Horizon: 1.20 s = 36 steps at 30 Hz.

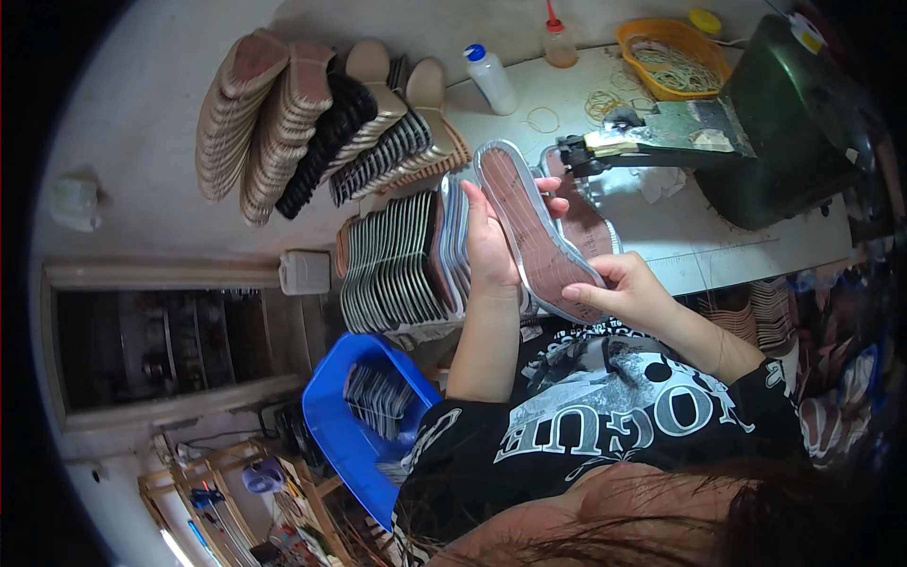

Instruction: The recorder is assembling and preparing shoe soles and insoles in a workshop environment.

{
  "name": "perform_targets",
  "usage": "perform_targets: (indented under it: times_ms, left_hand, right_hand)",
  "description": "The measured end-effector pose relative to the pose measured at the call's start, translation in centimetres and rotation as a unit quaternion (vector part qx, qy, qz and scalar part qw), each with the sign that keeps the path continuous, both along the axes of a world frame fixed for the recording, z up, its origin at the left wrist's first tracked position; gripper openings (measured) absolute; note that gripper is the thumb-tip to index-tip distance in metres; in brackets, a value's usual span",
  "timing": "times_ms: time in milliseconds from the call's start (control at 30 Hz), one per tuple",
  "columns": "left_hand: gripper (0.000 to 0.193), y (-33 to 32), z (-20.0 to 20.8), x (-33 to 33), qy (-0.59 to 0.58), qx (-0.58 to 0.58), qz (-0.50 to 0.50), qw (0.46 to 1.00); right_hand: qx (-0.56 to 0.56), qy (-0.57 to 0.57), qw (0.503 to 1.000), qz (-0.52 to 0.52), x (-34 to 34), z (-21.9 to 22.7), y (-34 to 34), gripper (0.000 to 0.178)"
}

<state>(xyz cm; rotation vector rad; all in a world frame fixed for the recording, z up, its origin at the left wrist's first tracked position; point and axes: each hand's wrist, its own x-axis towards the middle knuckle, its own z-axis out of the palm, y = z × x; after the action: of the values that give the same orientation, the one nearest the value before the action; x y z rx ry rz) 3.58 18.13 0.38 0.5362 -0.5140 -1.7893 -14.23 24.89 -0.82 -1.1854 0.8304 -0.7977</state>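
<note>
A pinkish-brown shoe insole (525, 213) with a silvery-grey edge is tilted up in front of my chest, held in both hands. My left hand (493, 241) supports it from behind and along its left edge, the fingertips showing past its right side. Near its lower end, my right hand (619, 291) pinches the edge, thumb on top. Behind it, partly covered, a second insole (588, 222) of the same colour lies under the black head of a machine arm (652, 142).
Stacks of insoles (392, 265) crowd the left of the white table (699, 260), with more bundles (269, 132) beyond. A blue basin (331, 406) holds grey insoles. A dark green machine body (784, 123), a yellow basket (628, 38) of rubber bands and a blue-capped bottle (491, 83) occupy the far side.
</note>
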Motion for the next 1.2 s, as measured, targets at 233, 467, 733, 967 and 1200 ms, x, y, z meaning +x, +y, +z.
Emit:
perform_targets:
  times_ms: [233,467,733,967,1200]
  left_hand:
    - [0.074,2.7,-0.8,1.1,0.051,-0.144,-0.044,0.987]
    - [0.065,3.0,-2.1,0.1,0.193,-0.265,-0.099,0.939]
    - [0.059,3.2,-2.2,0.6,0.227,-0.302,-0.096,0.921]
    - [0.055,3.6,-1.2,1.8,-0.056,-0.057,0.109,0.991]
    - [0.034,4.4,-1.4,1.4,0.063,-0.198,0.025,0.978]
  right_hand:
    - [-0.200,0.085,0.976,0.015,-0.3,-1.5,2.6,0.019]
    - [-0.391,0.100,0.914,0.025,-0.3,0.5,3.8,0.041]
    - [-0.396,0.070,0.915,0.000,0.7,1.1,4.5,0.031]
    - [-0.412,0.083,0.905,-0.066,1.8,0.4,3.2,0.023]
    - [-0.421,0.028,0.903,0.078,3.3,1.6,3.2,0.030]
